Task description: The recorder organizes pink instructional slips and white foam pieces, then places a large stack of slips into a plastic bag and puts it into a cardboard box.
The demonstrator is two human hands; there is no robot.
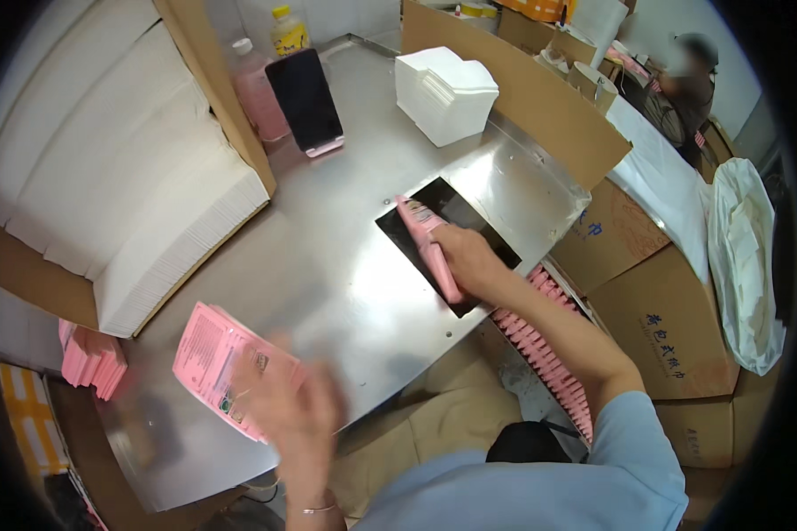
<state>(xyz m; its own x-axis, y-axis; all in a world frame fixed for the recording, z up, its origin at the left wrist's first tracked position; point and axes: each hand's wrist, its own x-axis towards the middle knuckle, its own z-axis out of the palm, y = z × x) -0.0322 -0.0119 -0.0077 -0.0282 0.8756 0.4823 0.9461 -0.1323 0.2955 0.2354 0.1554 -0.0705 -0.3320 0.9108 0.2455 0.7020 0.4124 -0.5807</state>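
Gripping a flat pink plastic packet (428, 251), my right hand (469, 258) is risking a drop if loosening; left hand (297, 398) blurred, hold indiscernible.

Dark phone (305, 99) propped upright; yellow-capped bottle (290, 34) behind; white plastic bag (742, 265) at right.

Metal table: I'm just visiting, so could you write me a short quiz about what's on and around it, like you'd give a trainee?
1. True or false: the right hand holds a pink packet over the dark rectangle in the metal table.

2. What stands just left of the black-screened phone in the picture?
a) a roll of tape
b) a pink bottle
c) a white plastic bag

3. Which hand looks blurred, in front of the printed pink wrappers?

Key: 1. True. 2. b. 3. The left hand.
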